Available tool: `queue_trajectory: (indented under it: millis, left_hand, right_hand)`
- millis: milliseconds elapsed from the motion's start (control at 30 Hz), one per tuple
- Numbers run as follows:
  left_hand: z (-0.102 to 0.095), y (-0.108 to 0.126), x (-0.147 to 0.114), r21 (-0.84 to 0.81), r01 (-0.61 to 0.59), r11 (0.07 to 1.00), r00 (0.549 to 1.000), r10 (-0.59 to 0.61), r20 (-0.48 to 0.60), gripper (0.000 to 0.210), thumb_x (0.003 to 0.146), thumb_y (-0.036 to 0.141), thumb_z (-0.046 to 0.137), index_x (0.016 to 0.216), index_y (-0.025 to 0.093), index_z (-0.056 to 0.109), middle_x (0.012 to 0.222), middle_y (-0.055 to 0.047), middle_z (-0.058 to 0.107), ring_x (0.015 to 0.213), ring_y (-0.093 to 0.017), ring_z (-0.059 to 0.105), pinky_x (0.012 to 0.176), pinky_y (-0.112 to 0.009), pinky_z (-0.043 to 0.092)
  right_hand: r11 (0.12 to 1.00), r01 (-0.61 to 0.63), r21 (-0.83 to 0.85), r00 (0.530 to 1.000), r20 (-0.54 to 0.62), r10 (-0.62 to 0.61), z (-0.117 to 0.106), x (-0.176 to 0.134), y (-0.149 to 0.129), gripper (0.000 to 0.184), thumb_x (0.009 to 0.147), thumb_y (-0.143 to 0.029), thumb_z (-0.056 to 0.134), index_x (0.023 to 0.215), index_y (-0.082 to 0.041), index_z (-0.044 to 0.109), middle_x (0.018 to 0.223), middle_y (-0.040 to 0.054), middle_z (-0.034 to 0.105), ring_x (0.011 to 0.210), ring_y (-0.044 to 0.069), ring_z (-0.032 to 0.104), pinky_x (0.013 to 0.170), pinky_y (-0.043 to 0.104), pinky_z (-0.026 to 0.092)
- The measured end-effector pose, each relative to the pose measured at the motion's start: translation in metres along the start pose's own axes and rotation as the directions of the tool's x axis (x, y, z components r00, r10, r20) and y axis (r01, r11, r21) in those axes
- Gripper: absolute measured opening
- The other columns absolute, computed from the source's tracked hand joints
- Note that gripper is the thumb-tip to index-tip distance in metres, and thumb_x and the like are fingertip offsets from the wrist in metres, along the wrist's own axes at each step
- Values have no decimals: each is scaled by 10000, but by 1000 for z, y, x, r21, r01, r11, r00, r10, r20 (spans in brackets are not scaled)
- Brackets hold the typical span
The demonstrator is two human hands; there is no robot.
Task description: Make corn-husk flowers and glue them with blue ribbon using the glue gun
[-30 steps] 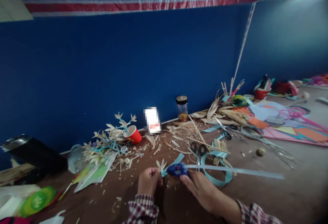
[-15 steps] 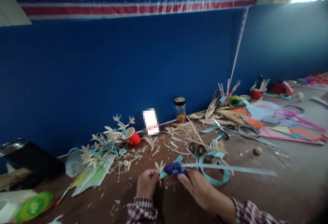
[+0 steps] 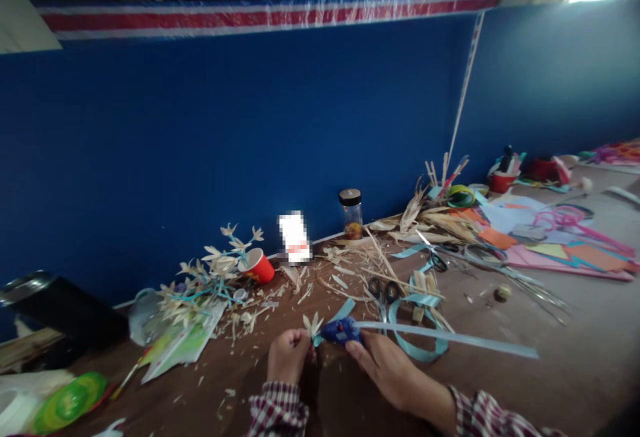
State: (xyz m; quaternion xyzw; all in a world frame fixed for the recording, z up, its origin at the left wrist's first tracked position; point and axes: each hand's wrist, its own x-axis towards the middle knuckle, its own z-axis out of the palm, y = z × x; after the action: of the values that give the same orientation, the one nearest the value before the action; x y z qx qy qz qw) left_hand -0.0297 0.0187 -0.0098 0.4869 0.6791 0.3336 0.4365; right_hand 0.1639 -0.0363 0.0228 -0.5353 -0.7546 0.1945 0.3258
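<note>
My left hand (image 3: 289, 356) is closed in a pinch on a small husk flower (image 3: 313, 324) with pale pointed petals. A strip of light blue ribbon (image 3: 344, 314) runs by the flower's base. In my right hand (image 3: 387, 367) is a blue glue gun (image 3: 341, 331), its nozzle end close against the flower's base; whether it touches I cannot tell. A long clear glue stick (image 3: 450, 337) sticks out of its rear to the right. Black-handled scissors (image 3: 384, 290) lie just beyond the gun, beside a loop of light blue ribbon (image 3: 434, 352).
Finished-looking husk flowers (image 3: 215, 270) lie left by a tipped red paper cup (image 3: 259, 266). A jar (image 3: 353, 216) stands at the blue partition (image 3: 225, 130). Husks (image 3: 440, 224), a second pair of scissors (image 3: 436, 258) and coloured paper (image 3: 565, 254) lie right; a dark cylinder (image 3: 60, 314) leans left.
Both hands stay almost in place with the flower and the glue gun. The glue stick's far end dips slightly, and the ribbon strip by the flower shows a little differently.
</note>
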Motion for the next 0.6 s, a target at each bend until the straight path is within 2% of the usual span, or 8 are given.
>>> queue_trajectory:
  millis: [167,300,433,600]
  left_hand:
    - [1,-3,1,-66,6,998,1000,-6,-1,202,599,345,516,527,160,553,401,-3,564,404,-163,548,427,-245,425]
    - [2,-3,1,-106,18,994,1000,-21,-21,169,592,317,534,566,154,570,423,0,575,414,-159,552,438,-249,442]
    - [1,-1,0,-93,-3,996,1000,3,-3,167,606,297,523,521,157,556,391,2,550,392,-147,529,414,-235,425]
    - [1,2,-2,-112,1,994,999,-5,-37,179,583,317,542,542,146,575,430,-7,577,420,-163,552,434,-256,446]
  right_hand:
    - [999,-10,34,999,37,9,-1,-4,1,339,895,-366,285,906,-182,571,763,66,648,729,186,613,673,273,470]
    - [1000,3,30,1000,8,-3,-2,-5,3,333,888,-366,300,923,-172,570,802,79,647,746,190,607,678,279,464]
    - [998,-25,59,997,72,20,-5,-4,1,352,891,-374,286,853,-181,578,735,60,643,672,171,603,626,256,456]
    - [998,-28,55,999,37,26,-3,-6,-1,333,885,-384,310,918,-169,562,822,75,641,776,187,597,690,274,446]
